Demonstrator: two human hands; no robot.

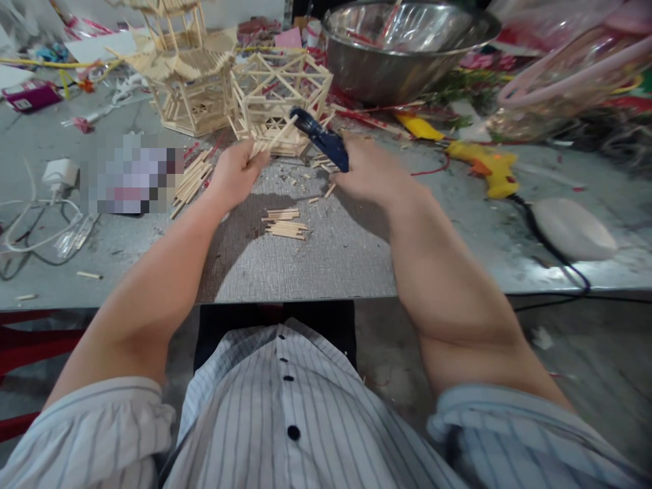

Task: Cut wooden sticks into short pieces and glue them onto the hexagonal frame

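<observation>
Beyond the right fingers (342, 176) and slightly to their right stands a wide steel bowl (392, 76). Farther right of those fingers is a see-through, pink-edged object (555, 92); closer in than that, a yellow glue gun (496, 170) lies on the grey table (305, 275), its black cord running toward the front edge beside a pale oval object (575, 229). Left of the left fingers (252, 159), a flat rectangular item (135, 183) is blurred by pixels; farther left sits a white charger (60, 173), and past it, farther out than the fingers, a purple box (31, 95). Well beyond both sets of fingers shows a pink card (288, 39)
</observation>
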